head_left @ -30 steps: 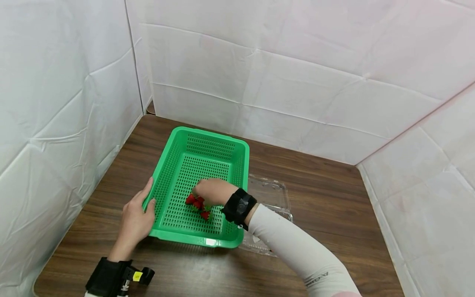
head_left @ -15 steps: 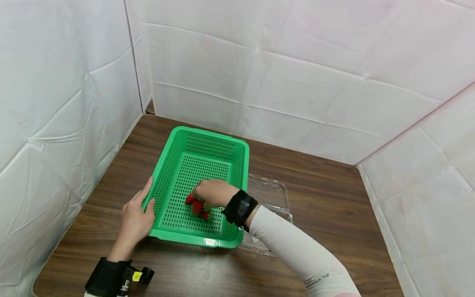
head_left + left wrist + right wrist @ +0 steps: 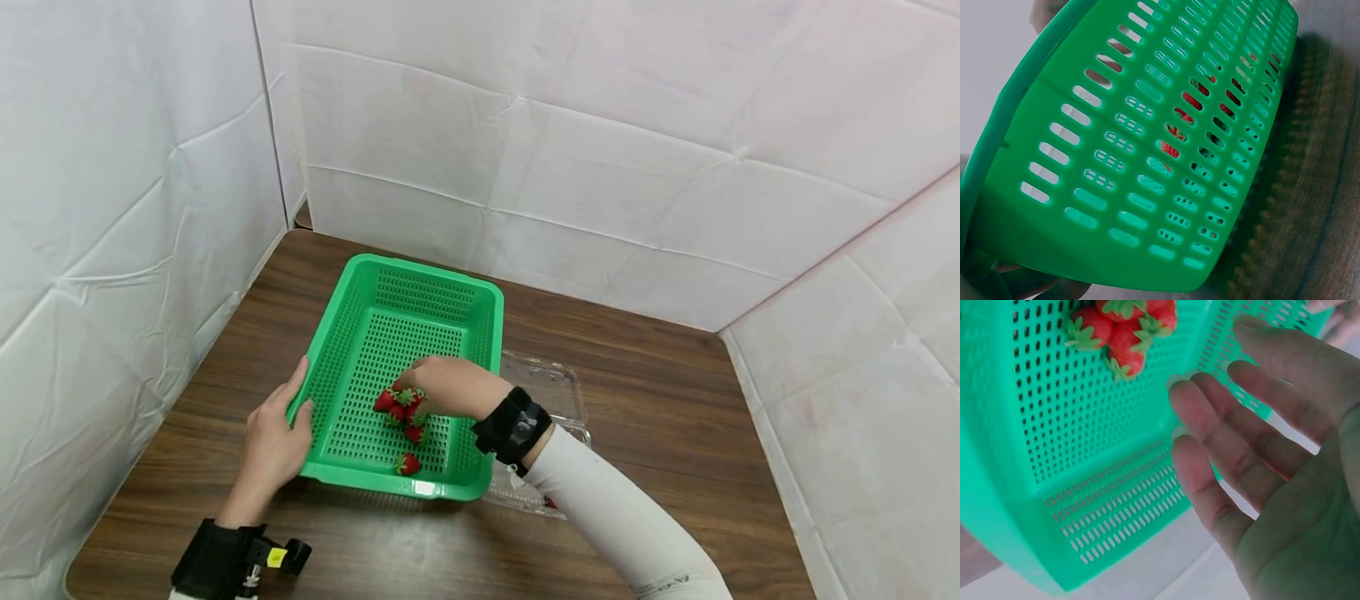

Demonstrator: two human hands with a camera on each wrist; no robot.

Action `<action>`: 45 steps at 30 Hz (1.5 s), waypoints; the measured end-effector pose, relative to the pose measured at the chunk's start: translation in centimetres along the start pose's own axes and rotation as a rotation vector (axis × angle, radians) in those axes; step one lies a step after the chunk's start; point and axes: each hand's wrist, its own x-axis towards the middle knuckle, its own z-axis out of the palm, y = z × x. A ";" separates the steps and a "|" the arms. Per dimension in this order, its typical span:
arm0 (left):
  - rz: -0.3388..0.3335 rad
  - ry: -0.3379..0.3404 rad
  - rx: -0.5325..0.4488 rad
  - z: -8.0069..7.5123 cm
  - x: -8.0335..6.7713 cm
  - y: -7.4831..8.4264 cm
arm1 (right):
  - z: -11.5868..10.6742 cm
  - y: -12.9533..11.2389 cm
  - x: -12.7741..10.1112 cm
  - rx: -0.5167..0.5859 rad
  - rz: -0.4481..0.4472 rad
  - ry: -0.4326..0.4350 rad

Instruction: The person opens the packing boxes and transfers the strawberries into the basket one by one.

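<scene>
Overlapping clear container [image 3: 551, 392], white sleeve [image 3: 618, 504]; left grip [image 3: 276, 437] holding green basket [image 3: 360, 476], right grip [image 3: 456, 387] loosely spread near strawberries [image 3: 1124, 339].

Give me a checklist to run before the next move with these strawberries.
1. Green basket steadied: ok; the left hand grips its side.
2. Right hand free: ok; it holds nothing.
3. Strawberries all bunched together: not ok; a lone strawberry lies apart, nearer the person.
4. Clear container fully visible: not ok; the basket and right arm hide parts.
5. Container's contents counted: cannot tell; too much is hidden.
</scene>
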 end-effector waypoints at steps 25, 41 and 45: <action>-0.008 0.002 -0.025 0.2 0.1 0.0 | -0.1 3.8 -8.8 0.118 0.054 0.252; -0.002 0.015 -0.008 0.2 0.0 0.2 | 3.6 6.9 -12.1 0.120 0.119 0.232; -0.005 0.012 -0.013 0.1 0.0 0.2 | 4.9 7.6 -12.7 0.162 0.111 0.201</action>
